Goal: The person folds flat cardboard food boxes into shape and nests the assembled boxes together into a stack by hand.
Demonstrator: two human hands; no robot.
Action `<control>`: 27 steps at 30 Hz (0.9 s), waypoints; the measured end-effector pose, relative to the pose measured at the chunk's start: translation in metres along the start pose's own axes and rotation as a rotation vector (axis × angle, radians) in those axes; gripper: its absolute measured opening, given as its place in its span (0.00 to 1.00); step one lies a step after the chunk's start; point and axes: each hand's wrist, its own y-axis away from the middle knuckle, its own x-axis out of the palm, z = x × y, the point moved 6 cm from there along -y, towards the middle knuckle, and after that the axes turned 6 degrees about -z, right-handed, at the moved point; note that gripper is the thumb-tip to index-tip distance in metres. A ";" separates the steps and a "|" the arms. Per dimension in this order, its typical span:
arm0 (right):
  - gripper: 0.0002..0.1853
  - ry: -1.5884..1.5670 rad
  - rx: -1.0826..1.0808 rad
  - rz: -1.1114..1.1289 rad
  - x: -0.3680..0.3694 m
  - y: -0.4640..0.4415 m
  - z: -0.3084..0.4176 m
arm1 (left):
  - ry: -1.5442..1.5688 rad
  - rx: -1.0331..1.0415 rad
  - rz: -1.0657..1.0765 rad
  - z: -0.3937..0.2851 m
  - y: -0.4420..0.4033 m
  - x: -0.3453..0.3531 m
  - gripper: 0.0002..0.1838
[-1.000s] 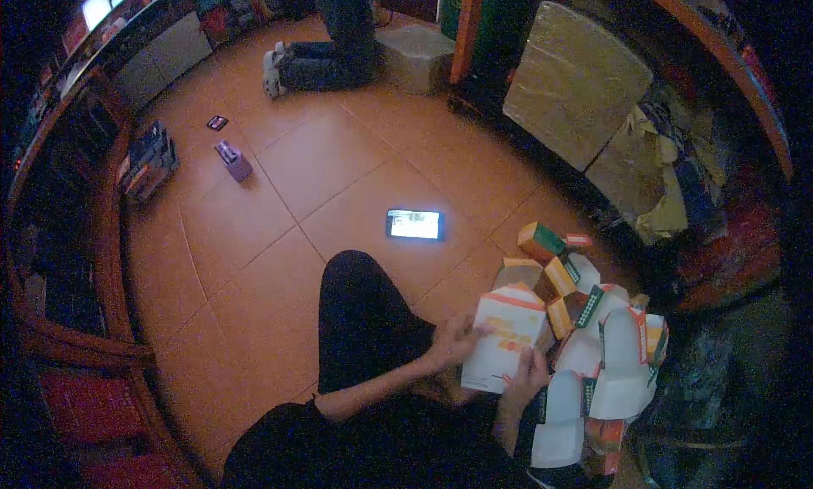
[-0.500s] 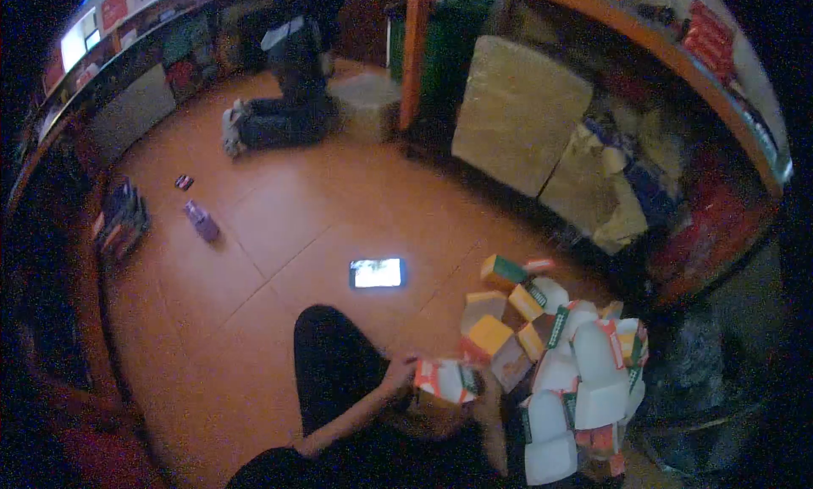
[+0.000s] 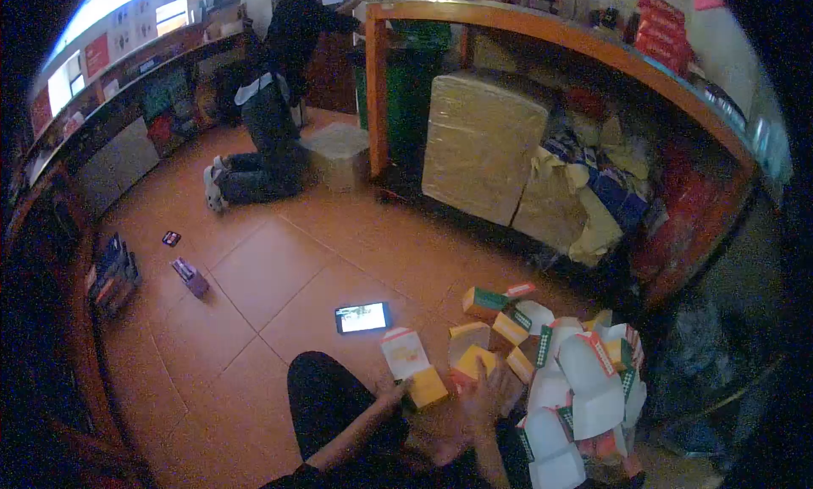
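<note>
My left hand (image 3: 391, 396) grips the lower edge of a carton with a raised white flap (image 3: 405, 353) and a yellow side (image 3: 428, 388), above the floor in front of my knee. My right hand (image 3: 483, 403) is at the near left edge of a pile of cartons, its fingers apart over a yellow and red box (image 3: 474, 364). Whether the fingertips touch that box cannot be made out. Beside it lie white cartons (image 3: 589, 372) with open lids and a green and yellow box (image 3: 485, 301).
A lit phone (image 3: 362, 317) lies on the tiled floor (image 3: 279, 294). Farther left are a purple object (image 3: 190, 278) and a small dark item (image 3: 171, 238). Another person (image 3: 267, 142) kneels by a wrapped box (image 3: 339, 154). Large wrapped packages (image 3: 483, 146) stand under an orange-edged shelf (image 3: 542, 25).
The view has tilted up. Both hands were together on a carton; now my left hand holds one alone and my right hand has moved to the pile. A yellow and red box now shows there.
</note>
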 end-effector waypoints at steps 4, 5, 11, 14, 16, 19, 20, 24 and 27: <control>0.32 0.079 0.091 0.066 0.035 0.002 -0.049 | -0.358 0.270 -0.338 -0.025 0.004 0.000 0.30; 0.32 -0.014 0.176 0.119 0.061 0.007 -0.072 | -0.423 0.271 -0.386 -0.037 0.008 -0.004 0.30; 0.33 -0.047 -0.038 -0.068 0.043 0.002 -0.057 | -1.095 0.681 -0.735 -0.104 0.061 -0.001 0.24; 0.35 -0.353 0.112 0.137 0.099 0.023 -0.095 | -0.311 0.587 -0.491 -0.124 0.071 -0.015 0.19; 0.40 -0.302 0.150 0.047 0.080 0.020 -0.082 | -0.343 0.587 -0.410 -0.134 0.079 -0.009 0.15; 0.45 -0.285 0.109 0.038 0.075 0.021 -0.072 | -0.542 0.669 -0.314 -0.162 0.094 0.001 0.18; 0.45 -0.292 0.101 0.046 0.079 0.023 -0.070 | -0.544 0.661 -0.325 -0.157 0.095 0.003 0.18; 0.49 -0.201 0.133 0.066 0.086 0.007 -0.078 | -0.444 0.666 -0.394 -0.157 0.100 0.007 0.25; 0.49 -0.460 0.315 0.186 0.058 -0.002 -0.061 | -0.520 0.681 -0.449 -0.160 0.101 0.001 0.28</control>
